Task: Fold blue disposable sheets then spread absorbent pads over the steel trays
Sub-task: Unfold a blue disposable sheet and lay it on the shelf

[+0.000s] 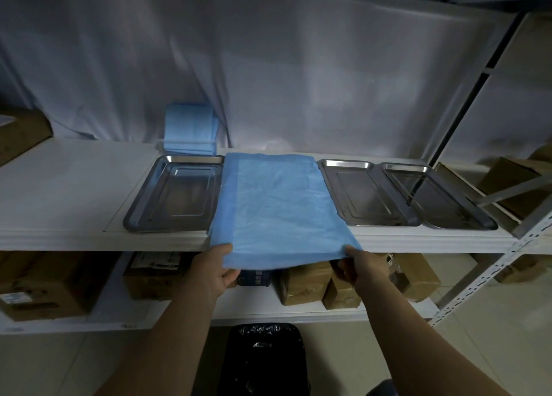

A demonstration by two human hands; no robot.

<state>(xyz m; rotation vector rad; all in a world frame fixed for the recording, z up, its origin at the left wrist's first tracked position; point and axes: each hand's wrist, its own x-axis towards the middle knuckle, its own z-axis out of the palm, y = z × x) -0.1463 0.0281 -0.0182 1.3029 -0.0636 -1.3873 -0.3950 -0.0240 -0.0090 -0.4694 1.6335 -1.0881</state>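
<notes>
1. A person's left hand [216, 268] and right hand [358, 265] each pinch a near corner of one blue sheet [274, 204], thumbs on top and fingers curled under, at the front edge of a white shelf [68, 186].
2. The sheet lies spread on the shelf, its far edge near the back and its near edge hanging just over the front edge; whether a tray sits under it cannot be told.
3. Three steel trays show bare: one tray [176, 195] touching the sheet's left side, and two trays to its right, the nearer [367, 195] beside the sheet and the farther [433, 198] touching that one.
4. One stack of folded blue sheets [191, 132] stands at the shelf's back edge, behind the left tray.
5. The lower shelf carries brown cartons [44, 285] and taped parcels [307, 282]; their labels are too blurred to read.
6. A black bag [264, 356] sits on the floor, between the arms.
</notes>
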